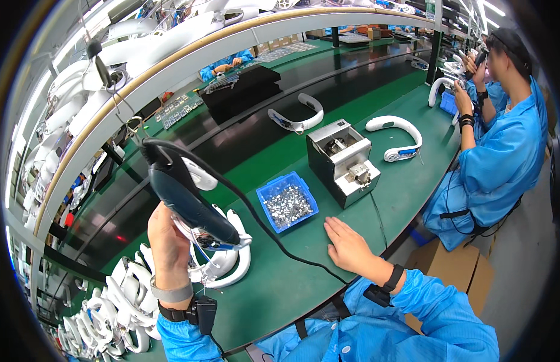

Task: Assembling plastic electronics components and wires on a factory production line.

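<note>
My left hand [169, 247] is raised at the left, fingers curled against a white U-shaped neckband fan [241, 271] with loose wires; its fingertips are partly hidden. In front of it hangs a dark electric screwdriver [186, 196] on a metal hook, black cord looping to the right, its tip over the neckband. Palm down on the green table rests my right hand [351, 246], empty, fingers stretched out. Near its fingertips stand a blue bin [311, 212] of small metal parts and a metal box-shaped screw feeder [328, 172].
Two more white neckbands [407, 130] [316, 111] lie beyond the feeder. Many white shells [120, 295] are heaped at the lower left, others on the overhead shelf [171, 57]. A co-worker in blue [503, 145] sits at the right. A dark conveyor [232, 130] runs behind the table.
</note>
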`<state>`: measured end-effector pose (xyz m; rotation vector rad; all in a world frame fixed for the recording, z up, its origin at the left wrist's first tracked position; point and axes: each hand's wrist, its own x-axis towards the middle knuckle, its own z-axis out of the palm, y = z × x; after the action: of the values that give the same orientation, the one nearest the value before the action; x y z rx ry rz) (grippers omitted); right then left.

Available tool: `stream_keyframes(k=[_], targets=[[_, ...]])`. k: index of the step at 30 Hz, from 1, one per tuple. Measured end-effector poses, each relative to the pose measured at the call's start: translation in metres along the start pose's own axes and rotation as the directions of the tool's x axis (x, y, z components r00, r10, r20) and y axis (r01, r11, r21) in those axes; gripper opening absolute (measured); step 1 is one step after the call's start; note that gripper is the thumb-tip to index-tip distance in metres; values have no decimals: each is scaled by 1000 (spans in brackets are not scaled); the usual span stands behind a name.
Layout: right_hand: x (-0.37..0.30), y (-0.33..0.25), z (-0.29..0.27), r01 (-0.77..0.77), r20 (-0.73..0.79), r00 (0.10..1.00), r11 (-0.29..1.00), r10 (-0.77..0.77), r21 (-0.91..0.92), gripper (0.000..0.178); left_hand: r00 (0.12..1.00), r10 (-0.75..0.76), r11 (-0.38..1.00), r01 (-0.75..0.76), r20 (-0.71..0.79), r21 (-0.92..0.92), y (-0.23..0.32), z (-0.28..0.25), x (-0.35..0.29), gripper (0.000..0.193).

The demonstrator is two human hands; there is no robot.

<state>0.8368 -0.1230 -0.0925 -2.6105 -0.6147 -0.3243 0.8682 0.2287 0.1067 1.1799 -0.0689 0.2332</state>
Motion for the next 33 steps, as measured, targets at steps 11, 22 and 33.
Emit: stream_keyframes(k=[11, 22, 33], targets=[[1, 11, -3, -114, 11, 993, 988, 116, -102, 66, 963, -268, 960, 270, -34, 69, -69, 28, -3, 30], [14, 10, -5, -31, 8, 999, 1000, 31, -7, 74, 927, -372, 928, 370, 48, 38, -89, 51, 23, 31], [19, -4, 0, 373, 153, 895, 892, -419, 256, 65, 912, -388, 920, 375, 133, 114, -72, 74, 39, 35]])
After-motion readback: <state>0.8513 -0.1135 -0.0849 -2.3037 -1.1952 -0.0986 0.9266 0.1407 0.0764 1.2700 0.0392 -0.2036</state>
